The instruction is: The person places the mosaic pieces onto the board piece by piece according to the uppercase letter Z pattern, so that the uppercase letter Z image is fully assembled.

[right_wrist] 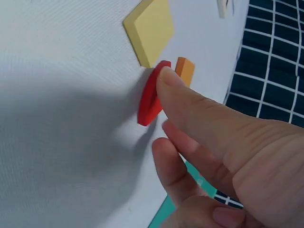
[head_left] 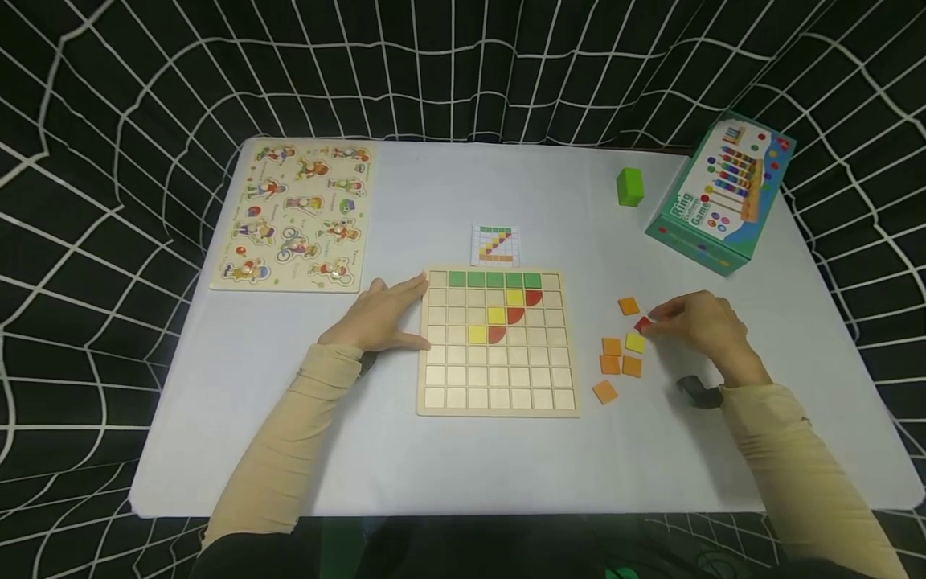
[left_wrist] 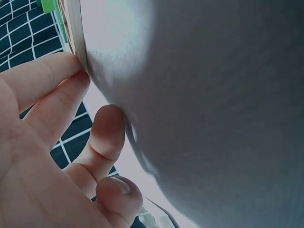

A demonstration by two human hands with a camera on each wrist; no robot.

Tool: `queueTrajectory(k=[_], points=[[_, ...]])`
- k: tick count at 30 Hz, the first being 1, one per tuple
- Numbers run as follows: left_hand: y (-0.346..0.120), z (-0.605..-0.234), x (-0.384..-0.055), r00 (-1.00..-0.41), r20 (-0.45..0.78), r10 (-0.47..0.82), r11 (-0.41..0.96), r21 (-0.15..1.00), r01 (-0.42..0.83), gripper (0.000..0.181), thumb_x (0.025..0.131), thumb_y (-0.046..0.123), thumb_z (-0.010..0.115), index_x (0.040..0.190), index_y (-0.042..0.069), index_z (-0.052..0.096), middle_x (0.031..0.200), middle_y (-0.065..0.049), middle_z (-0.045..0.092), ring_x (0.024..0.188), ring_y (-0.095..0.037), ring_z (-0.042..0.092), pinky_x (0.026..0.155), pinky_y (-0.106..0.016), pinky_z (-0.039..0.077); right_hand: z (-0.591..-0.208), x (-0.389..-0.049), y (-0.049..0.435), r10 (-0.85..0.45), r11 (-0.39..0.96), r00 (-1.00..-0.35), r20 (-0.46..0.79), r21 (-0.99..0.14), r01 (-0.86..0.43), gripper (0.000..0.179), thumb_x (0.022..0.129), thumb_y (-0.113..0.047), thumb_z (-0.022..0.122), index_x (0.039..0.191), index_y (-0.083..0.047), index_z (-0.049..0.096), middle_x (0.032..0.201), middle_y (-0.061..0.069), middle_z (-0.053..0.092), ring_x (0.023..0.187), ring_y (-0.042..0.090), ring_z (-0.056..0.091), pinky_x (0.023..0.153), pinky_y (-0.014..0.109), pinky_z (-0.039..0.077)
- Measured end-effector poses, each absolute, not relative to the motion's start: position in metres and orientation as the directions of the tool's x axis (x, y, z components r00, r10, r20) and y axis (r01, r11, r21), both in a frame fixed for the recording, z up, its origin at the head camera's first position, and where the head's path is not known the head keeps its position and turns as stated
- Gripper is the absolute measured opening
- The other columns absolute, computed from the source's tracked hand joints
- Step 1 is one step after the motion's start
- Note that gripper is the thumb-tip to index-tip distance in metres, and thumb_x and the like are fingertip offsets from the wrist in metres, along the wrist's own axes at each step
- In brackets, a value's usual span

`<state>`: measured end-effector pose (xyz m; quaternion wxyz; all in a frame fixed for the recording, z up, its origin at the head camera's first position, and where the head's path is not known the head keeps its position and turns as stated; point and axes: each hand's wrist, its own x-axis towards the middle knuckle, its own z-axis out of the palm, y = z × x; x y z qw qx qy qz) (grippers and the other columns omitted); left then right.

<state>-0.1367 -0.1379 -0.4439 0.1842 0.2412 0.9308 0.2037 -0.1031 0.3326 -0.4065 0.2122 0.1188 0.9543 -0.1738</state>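
My left hand [head_left: 379, 316] rests along the left side of a wooden grid board [head_left: 477, 376], fingers fairly straight, with fingertips right at its edge in the left wrist view. The board carries a row of green square tiles [head_left: 495, 280] at the top. Below runs a diagonal of three yellow squares [head_left: 496, 316] with red quarter-round tiles [head_left: 515, 316] on their right. To the right of the board, my right hand [head_left: 702, 326] pinches a red quarter-round tile [right_wrist: 149, 99] between thumb and fingers. Beside it lie a yellow tile [head_left: 635, 343] and several orange tiles [head_left: 611, 346].
A small printed pattern card [head_left: 496, 245] lies just beyond the board. At the far left is a picture puzzle board [head_left: 289, 217]. A green block [head_left: 630, 187] and a ring game box [head_left: 723, 193] occupy the back right. White netting surrounds the table [head_left: 506, 466].
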Motion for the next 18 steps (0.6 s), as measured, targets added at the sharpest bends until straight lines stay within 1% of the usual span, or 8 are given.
queueTrajectory(k=[3, 6, 11, 13, 15, 18], points=[[-0.138, -0.444, -0.137, -0.817, -0.246, 0.522, 0.801, 0.470, 0.370, 0.102, 0.080, 0.045, 0.086, 0.161, 0.008, 0.035, 0.171, -0.006, 0.030, 0.093, -0.025, 0.042, 0.078, -0.031, 0.034, -0.409, -0.104, 0.334, 0.159, 0.906, -0.868, -0.471, -0.279, 0.317, 0.059, 0.088, -0.047, 0.078, 0.125, -0.001, 0.071, 0.136, 0.030, 0.064, 0.120, 0.047, 0.052, 0.085, 0.056, 0.041], [-0.138, -0.446, -0.137, -0.816, -0.245, 0.524, 0.800, 0.471, 0.372, 0.102, 0.080, 0.045, 0.086, 0.161, 0.008, 0.035, 0.171, -0.006, 0.030, 0.093, -0.025, 0.042, 0.077, -0.030, 0.034, -0.412, -0.104, 0.333, 0.163, 0.900, -0.866, -0.472, -0.288, 0.327, 0.057, 0.087, -0.046, 0.079, 0.122, -0.002, 0.073, 0.135, 0.029, 0.064, 0.119, 0.046, 0.053, 0.084, 0.055, 0.042], [-0.139, -0.448, -0.137, -0.814, -0.242, 0.528, 0.797, 0.472, 0.377, 0.103, 0.080, 0.046, 0.085, 0.161, 0.008, 0.035, 0.172, -0.006, 0.029, 0.093, -0.024, 0.041, 0.076, -0.030, 0.032, -0.411, -0.105, 0.332, 0.132, 0.894, -0.875, -0.465, -0.326, 0.308, 0.048, 0.087, -0.043, 0.080, 0.112, -0.001, 0.073, 0.118, 0.024, 0.072, 0.106, 0.038, 0.055, 0.079, 0.045, 0.040], [-0.139, -0.448, -0.138, -0.812, -0.244, 0.529, 0.798, 0.469, 0.379, 0.103, 0.080, 0.047, 0.085, 0.161, 0.009, 0.034, 0.172, -0.006, 0.028, 0.093, -0.024, 0.041, 0.077, -0.030, 0.032, -0.408, -0.107, 0.331, 0.114, 0.892, -0.875, -0.470, -0.339, 0.299, 0.046, 0.088, -0.042, 0.080, 0.109, -0.002, 0.072, 0.112, 0.021, 0.074, 0.104, 0.035, 0.054, 0.077, 0.042, 0.039], [-0.139, -0.448, -0.138, -0.812, -0.246, 0.529, 0.800, 0.465, 0.380, 0.102, 0.081, 0.047, 0.085, 0.161, 0.009, 0.034, 0.172, -0.005, 0.028, 0.094, -0.024, 0.042, 0.078, -0.030, 0.033, -0.404, -0.108, 0.329, 0.102, 0.888, -0.872, -0.478, -0.351, 0.296, 0.046, 0.088, -0.042, 0.080, 0.108, -0.002, 0.072, 0.109, 0.018, 0.074, 0.104, 0.034, 0.053, 0.078, 0.040, 0.039], [-0.139, -0.447, -0.138, -0.812, -0.251, 0.527, 0.802, 0.463, 0.377, 0.102, 0.081, 0.047, 0.085, 0.161, 0.009, 0.034, 0.172, -0.005, 0.028, 0.095, -0.025, 0.042, 0.079, -0.030, 0.034, -0.397, -0.111, 0.325, 0.088, 0.883, -0.879, -0.469, -0.371, 0.287, 0.045, 0.089, -0.041, 0.080, 0.109, -0.002, 0.073, 0.112, 0.018, 0.073, 0.105, 0.033, 0.052, 0.079, 0.039, 0.039]])
